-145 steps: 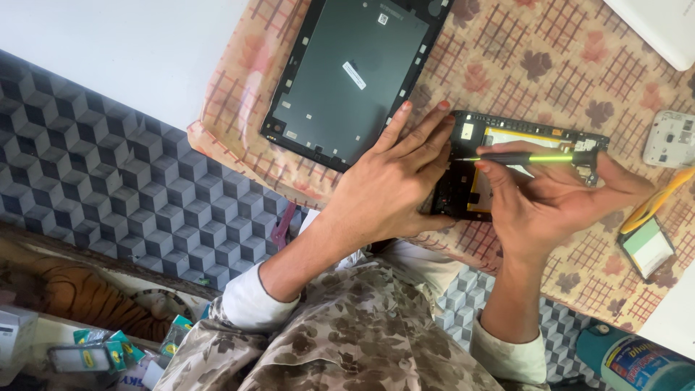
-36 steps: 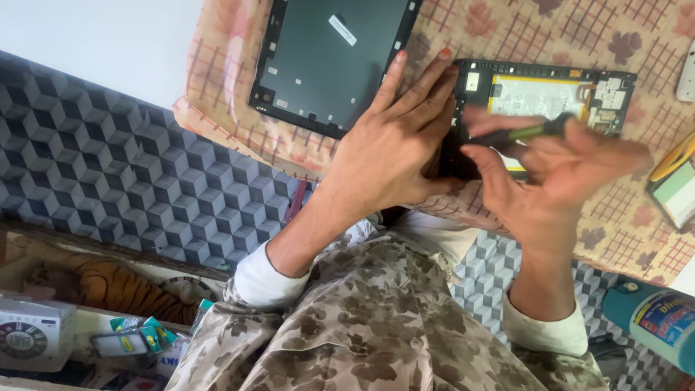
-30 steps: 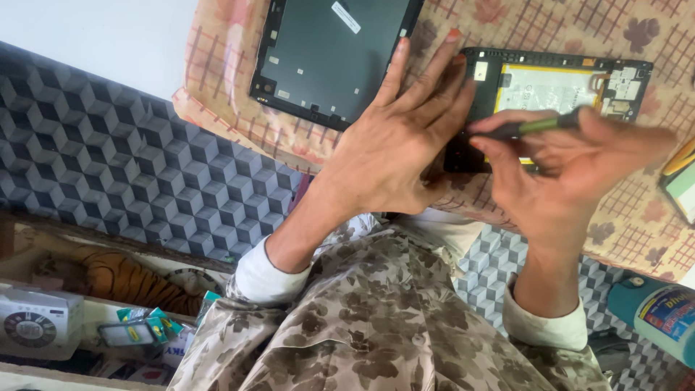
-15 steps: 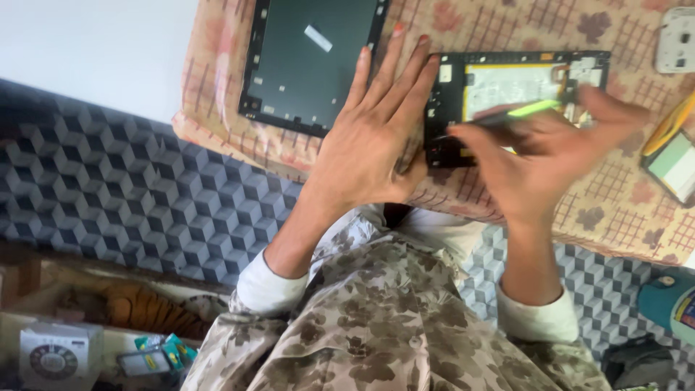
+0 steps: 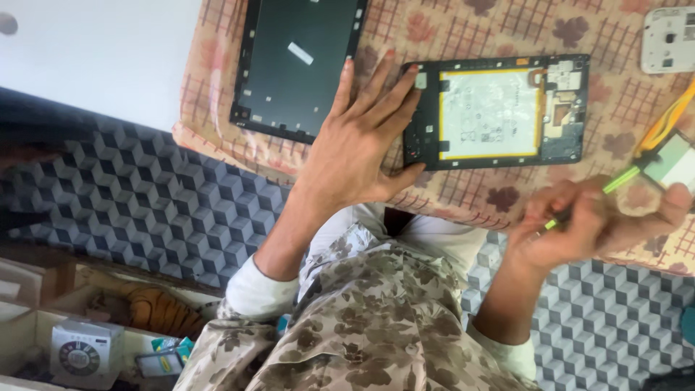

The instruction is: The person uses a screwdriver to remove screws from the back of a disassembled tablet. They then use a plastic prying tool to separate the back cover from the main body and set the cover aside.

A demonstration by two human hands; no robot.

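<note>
My left hand (image 5: 358,156) lies flat and spread, palm down, fingers (image 5: 391,90) splayed and extended, gripping nothing. The fingertips rest on the left edge of the opened tablet (image 5: 496,112), and my thumb presses against its lower left corner. The wrist is straight, and the forearm runs down and to the left from it into a white cuff (image 5: 257,293).

My right hand (image 5: 583,224) is raised clear of the tablet, below and to the right of it. The fingers are curled shut around a thin green tool (image 5: 615,185), pinched between thumb and the first fingers. The tool's shaft points up and to the right out of the grip. The hand is blurred, so I cannot tell exactly how each finger sits. The wrist is bent back, the forearm dropping steeply toward my body.

The tablet lies face down with its back removed, a pale battery (image 5: 491,112) framed in yellow filling its middle and small circuit parts just right of that. Beyond my left fingertips, up and to the left, lies the dark back cover (image 5: 297,65), just beside the tablet but apart from it. Both sit on a patterned cloth (image 5: 449,29). Past the tool tip lies a small green-and-white part with yellow strips (image 5: 670,148). A white square piece (image 5: 667,40) lies at the far upper right.
</note>
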